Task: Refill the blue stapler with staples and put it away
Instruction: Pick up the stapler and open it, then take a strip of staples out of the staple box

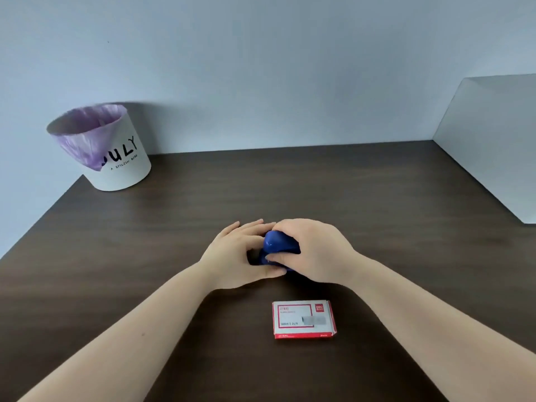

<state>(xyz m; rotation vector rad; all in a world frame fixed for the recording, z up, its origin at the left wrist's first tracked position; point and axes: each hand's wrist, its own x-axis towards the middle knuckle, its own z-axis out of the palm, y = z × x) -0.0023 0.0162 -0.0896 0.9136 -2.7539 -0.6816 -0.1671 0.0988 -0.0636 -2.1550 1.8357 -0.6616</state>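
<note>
The blue stapler point(277, 245) sits on the dark wooden desk point(377, 227) between both my hands, mostly hidden by them. My left hand point(235, 256) cups its left side, thumb under the front end. My right hand point(314, 250) wraps over the top and right side, fingers gripping the blue cap. Whether the stapler is open or closed is hidden. A small white and red staple box point(304, 319) lies closed on the desk just in front of the hands, nearer to me.
A white bin point(116, 158) with a purple liner and black lettering stands at the desk's far left corner. A grey panel point(493, 140) runs along the right side. A pale wall backs the desk.
</note>
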